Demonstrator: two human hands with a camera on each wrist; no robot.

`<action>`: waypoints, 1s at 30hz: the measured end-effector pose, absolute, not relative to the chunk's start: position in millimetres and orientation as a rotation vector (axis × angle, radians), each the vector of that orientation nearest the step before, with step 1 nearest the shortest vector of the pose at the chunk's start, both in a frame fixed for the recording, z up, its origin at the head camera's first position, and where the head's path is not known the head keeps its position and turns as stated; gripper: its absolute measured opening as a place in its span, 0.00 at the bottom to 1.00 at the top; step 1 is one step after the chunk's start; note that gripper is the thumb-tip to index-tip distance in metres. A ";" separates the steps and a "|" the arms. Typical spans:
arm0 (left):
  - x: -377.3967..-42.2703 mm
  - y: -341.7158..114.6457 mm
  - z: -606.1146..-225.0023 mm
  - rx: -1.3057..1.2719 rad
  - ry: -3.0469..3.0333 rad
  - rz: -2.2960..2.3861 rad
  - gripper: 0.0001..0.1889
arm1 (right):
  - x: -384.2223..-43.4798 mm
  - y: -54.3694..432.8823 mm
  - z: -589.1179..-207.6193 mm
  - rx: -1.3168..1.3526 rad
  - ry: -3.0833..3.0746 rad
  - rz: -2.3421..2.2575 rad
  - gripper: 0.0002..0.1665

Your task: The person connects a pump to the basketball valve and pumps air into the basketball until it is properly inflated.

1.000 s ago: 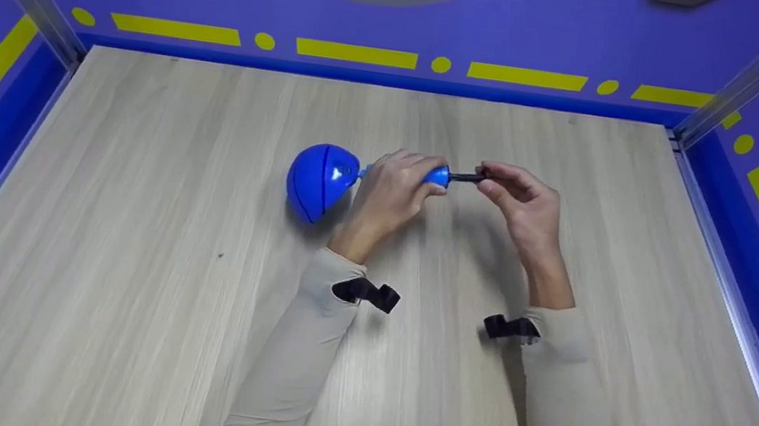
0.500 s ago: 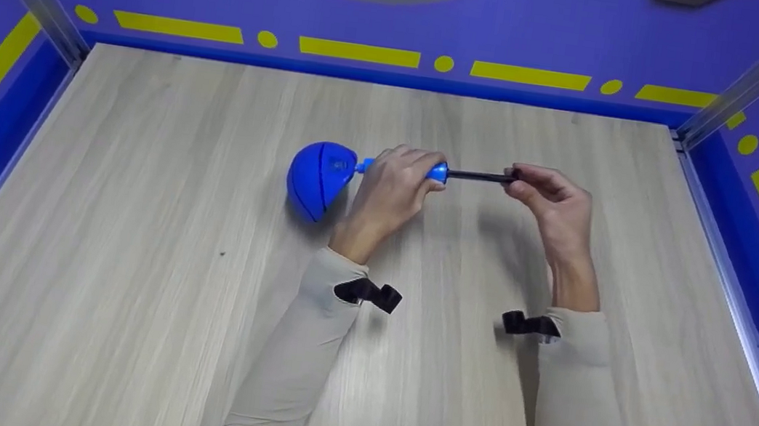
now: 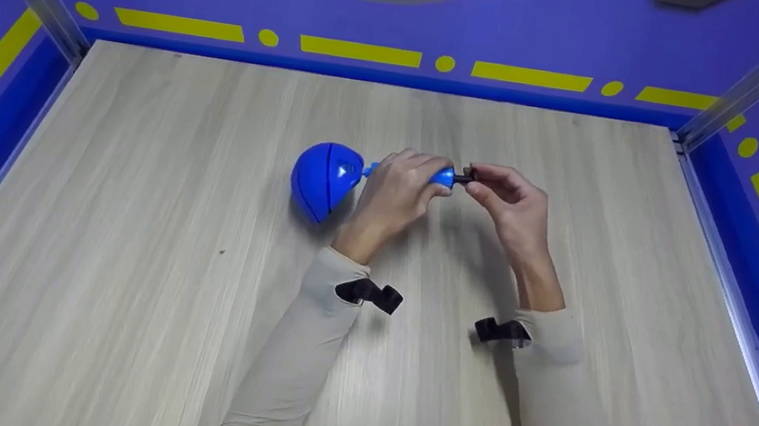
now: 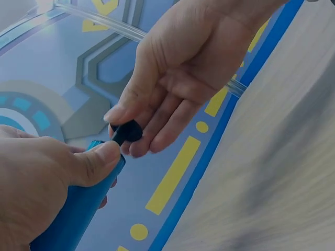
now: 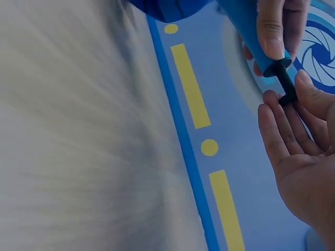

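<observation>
A blue hand pump (image 3: 442,176) lies level in my left hand (image 3: 394,186), whose fingers wrap its barrel. From the barrel's right end a short length of black plunger rod (image 3: 462,178) sticks out. My right hand (image 3: 518,206) pinches the black plunger handle (image 5: 288,99) between thumb and fingers. Joined to the pump's left end is a blue ball (image 3: 324,180) with black seams, partly slack and misshapen. In the left wrist view the pump barrel (image 4: 68,219) slants up toward the right hand. Most of the barrel is hidden behind my left fingers in the head view.
The pale wood-grain table (image 3: 147,248) spreads around both arms. Purple panels with yellow marks, such as the back wall (image 3: 404,22), enclose it on the back and sides. A small dark speck (image 3: 222,252) lies on the tabletop to the left.
My right hand first drew the plunger out to the right, then pushed it back left, nearly into the barrel. The left hand keeps its grip on the pump, almost still.
</observation>
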State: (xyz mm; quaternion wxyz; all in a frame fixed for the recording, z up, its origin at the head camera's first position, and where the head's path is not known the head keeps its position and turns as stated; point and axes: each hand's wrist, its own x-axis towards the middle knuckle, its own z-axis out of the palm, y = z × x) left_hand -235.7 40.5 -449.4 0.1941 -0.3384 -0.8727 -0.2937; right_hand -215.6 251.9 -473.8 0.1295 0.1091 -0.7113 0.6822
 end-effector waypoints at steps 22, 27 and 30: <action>-234.1 39.0 -448.8 -0.891 -2.417 -0.786 0.17 | -217.0 276.8 -475.2 0.230 -1.945 2.053 0.15; -231.4 42.0 -449.2 -0.913 -2.432 -0.759 0.18 | -214.7 249.6 -476.7 0.272 -2.014 2.021 0.15; -231.5 41.3 -449.7 -0.920 -2.428 -0.795 0.18 | -212.9 241.4 -475.3 0.284 -2.021 1.994 0.15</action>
